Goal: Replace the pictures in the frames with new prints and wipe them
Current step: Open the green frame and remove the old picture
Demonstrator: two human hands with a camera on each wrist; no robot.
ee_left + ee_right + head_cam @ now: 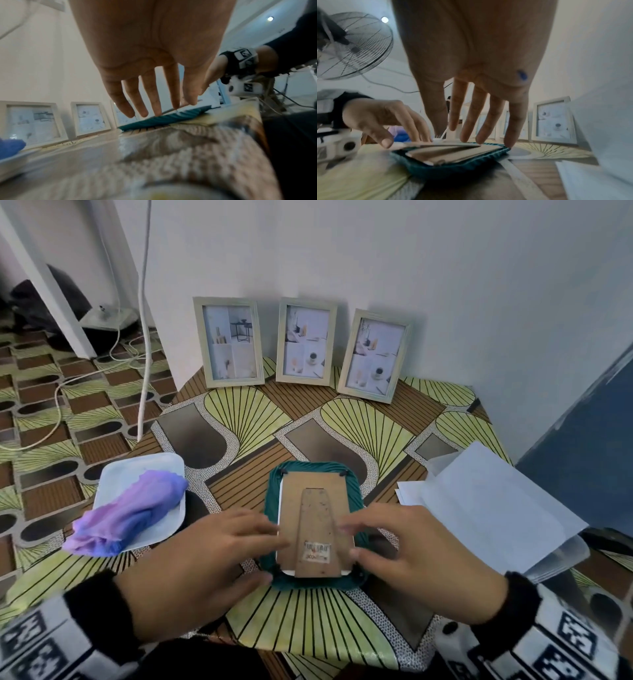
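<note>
- Patterned tabletop (239,419) against white wall; three frames (306,341) leaning upright at back.
- Fourth frame (315,522) face down on teal mat (274,494), centre front.
- Left hand (191,570) and right hand (421,559) flanking it, fingers (467,121) spread and straight, tips touching its edges, gripping nothing.
- Prints (486,501) stacked right; cloth (130,515) on tray (144,467) left.
- Risk: forcing back tabs could bend them; frame sliding on mat.
- Barcode sticker (318,550) on stand, unreadable.

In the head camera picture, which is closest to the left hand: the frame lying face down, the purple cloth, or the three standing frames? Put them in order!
From the left hand:
1. Face-down frame, right at its fingertips, on the teal mat.
2. Purple cloth, just to the left, on the white tray.
3. Standing frames, far back against the wall.
</note>
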